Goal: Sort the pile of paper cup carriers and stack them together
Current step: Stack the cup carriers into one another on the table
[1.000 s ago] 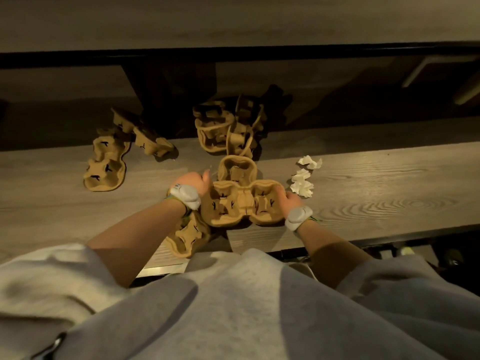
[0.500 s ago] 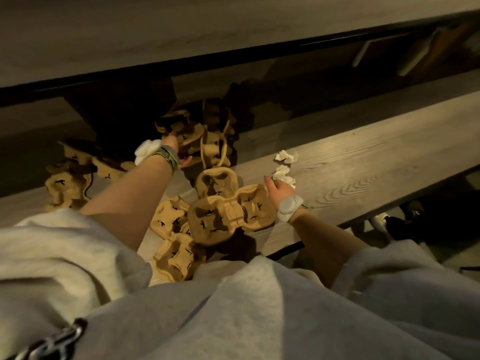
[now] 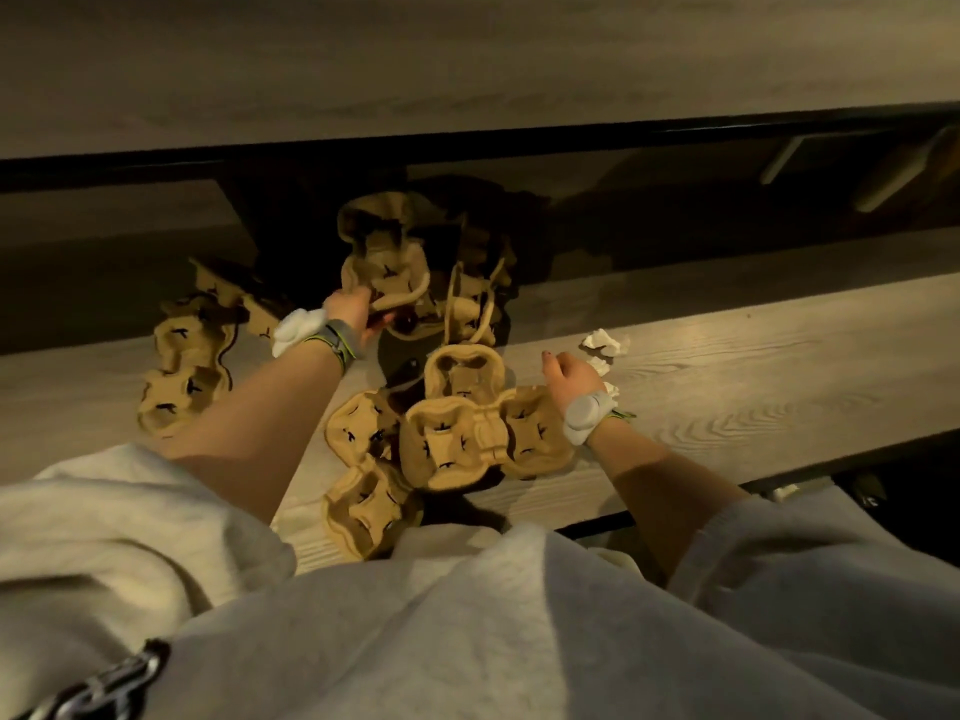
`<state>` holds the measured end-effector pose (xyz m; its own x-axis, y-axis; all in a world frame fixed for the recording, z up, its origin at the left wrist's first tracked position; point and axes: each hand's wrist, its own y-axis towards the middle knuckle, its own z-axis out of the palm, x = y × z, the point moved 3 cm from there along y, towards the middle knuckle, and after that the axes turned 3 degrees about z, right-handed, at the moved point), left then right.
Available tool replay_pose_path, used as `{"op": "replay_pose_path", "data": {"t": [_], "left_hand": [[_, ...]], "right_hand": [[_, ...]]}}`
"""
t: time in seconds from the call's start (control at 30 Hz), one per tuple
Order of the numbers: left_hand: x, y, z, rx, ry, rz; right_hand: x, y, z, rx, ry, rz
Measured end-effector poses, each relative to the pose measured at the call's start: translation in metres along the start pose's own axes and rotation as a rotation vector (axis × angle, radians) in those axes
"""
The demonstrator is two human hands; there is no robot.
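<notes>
Brown pulp cup carriers lie scattered on a wooden bench. My left hand (image 3: 356, 310) reaches far forward and grips the near edge of a two-cup carrier (image 3: 384, 262), which is lifted and tilted up from the far pile (image 3: 475, 298). My right hand (image 3: 569, 375) rests with loosely curled fingers by the right edge of a stack of carriers (image 3: 480, 441) in front of me; whether it grips the stack I cannot tell. Two more carriers (image 3: 371, 478) lie left of that stack, near the bench's front edge. Another pair (image 3: 184, 366) lies at the far left.
Crumpled white paper scraps (image 3: 605, 343) lie right of my right hand. The wooden bench (image 3: 727, 366) runs on to the right. Behind the far pile is a dark gap under a higher wooden surface (image 3: 467, 59). My grey sleeves fill the bottom of the view.
My left hand left the near stack, reached forward to the far pile and lifted one carrier up from it. My right hand stayed by the stack's right edge.
</notes>
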<state>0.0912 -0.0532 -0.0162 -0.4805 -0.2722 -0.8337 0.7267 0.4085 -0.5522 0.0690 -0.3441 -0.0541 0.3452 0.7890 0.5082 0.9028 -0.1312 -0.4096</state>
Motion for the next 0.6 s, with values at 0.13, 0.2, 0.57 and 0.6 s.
{"op": "replay_pose_path", "data": {"t": [0.13,0.2,0.57,0.6], "left_hand": [[0.007,-0.024,-0.02,0.024,-0.038,0.056],[0.011,-0.034,-0.028,0.035,0.007,0.077],[0.05,-0.068,-0.056,0.189,0.084,-0.063],[0.052,-0.07,-0.057,0.196,0.092,-0.078]], "right_hand": [[0.019,-0.001,0.0,0.026,0.015,-0.096],[0.027,-0.002,0.0,0.038,-0.022,-0.14],[0.053,-0.001,0.007,0.243,0.734,0.112],[0.049,0.001,0.008,0.298,0.769,0.131]]}}
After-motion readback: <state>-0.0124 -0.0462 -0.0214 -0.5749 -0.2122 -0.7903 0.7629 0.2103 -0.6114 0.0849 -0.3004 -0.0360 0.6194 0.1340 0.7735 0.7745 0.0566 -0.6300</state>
